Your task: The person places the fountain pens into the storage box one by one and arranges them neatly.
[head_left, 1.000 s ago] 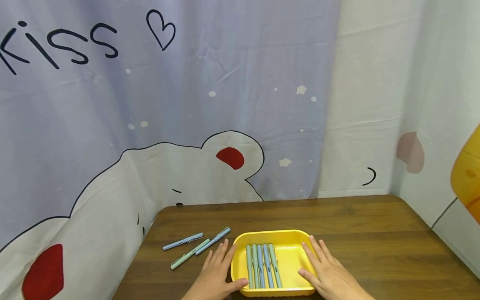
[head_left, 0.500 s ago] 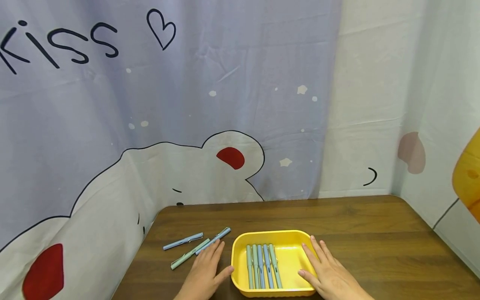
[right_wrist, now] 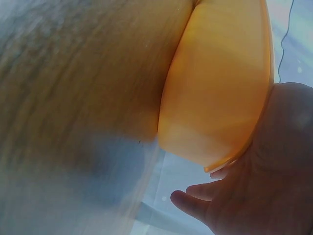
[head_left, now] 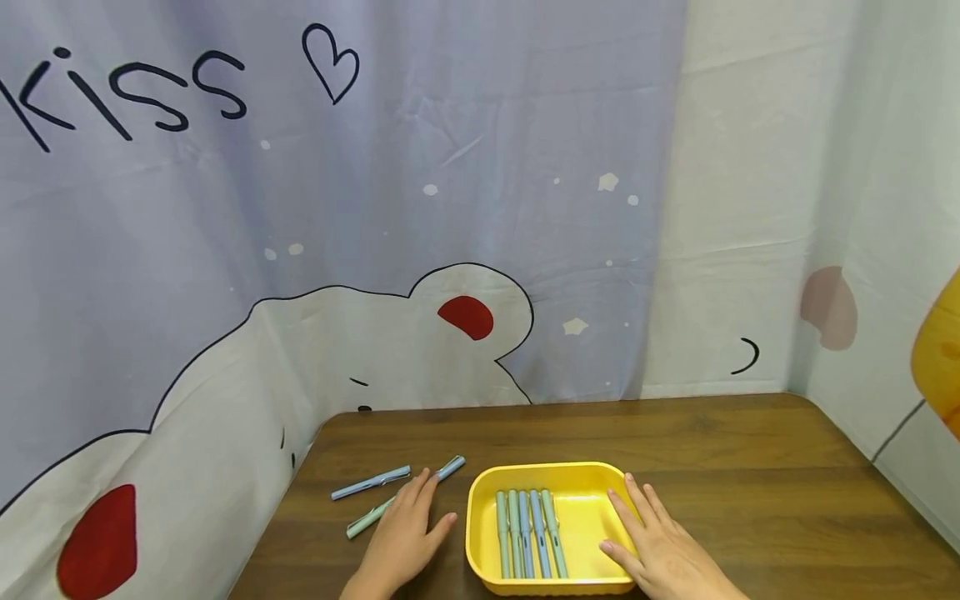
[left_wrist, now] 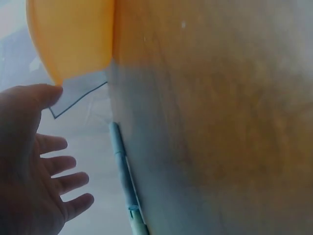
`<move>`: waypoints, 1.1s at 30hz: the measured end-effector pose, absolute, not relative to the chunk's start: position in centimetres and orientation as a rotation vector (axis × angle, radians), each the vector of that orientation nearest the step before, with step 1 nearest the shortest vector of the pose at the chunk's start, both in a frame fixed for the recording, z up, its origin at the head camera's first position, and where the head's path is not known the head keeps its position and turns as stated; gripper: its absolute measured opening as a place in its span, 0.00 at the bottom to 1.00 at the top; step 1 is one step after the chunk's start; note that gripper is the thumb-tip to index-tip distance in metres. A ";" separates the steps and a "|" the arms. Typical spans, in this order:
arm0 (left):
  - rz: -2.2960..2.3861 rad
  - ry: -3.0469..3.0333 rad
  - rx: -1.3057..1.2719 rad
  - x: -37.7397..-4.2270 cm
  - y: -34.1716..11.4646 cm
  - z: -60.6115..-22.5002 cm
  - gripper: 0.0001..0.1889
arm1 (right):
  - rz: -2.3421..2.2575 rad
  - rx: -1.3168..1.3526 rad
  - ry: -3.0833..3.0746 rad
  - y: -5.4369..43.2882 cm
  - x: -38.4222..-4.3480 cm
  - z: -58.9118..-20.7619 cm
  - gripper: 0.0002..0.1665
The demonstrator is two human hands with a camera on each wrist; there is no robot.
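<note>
My left hand [head_left: 401, 537], fingers extended, hovers left of the yellow tray [head_left: 476, 533] and overlaps two pens in the head view. Those are a green pen [head_left: 364, 522] and a blue pen [head_left: 452, 467]. Another blue pen [head_left: 371, 482] lies farther left on the table. In the left wrist view the hand [left_wrist: 29, 161] has its fingers spread and holds nothing, with a pen [left_wrist: 124, 171] lying beyond the fingertips. At the tray's right rim rests my right hand [head_left: 663, 546], fingers stretched along it. Several green and blue pens [head_left: 526, 533] lie side by side in the tray's left half.
The brown wooden table [head_left: 735, 483] extends to the right of the tray and behind it. A printed curtain [head_left: 360, 208] hangs along the table's back and sides.
My left hand has let go of the tray's left rim and moved left, over the loose pens. The right hand stays at the right rim. The camera view has shifted slightly.
</note>
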State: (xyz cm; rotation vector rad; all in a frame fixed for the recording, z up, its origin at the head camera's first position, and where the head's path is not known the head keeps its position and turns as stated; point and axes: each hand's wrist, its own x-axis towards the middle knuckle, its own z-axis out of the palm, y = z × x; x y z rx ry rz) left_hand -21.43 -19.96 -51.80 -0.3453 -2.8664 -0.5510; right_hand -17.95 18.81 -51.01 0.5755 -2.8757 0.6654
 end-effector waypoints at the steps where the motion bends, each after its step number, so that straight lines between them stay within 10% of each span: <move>1: -0.535 -2.875 -0.337 -21.7 -19.9 -51.8 0.36 | 0.668 0.576 -2.878 18.8 -17.9 -51.0 0.42; 33: -0.272 -3.094 -0.175 -27.2 -18.2 -52.8 0.32 | 0.706 0.583 -2.937 19.0 -18.2 -50.8 0.42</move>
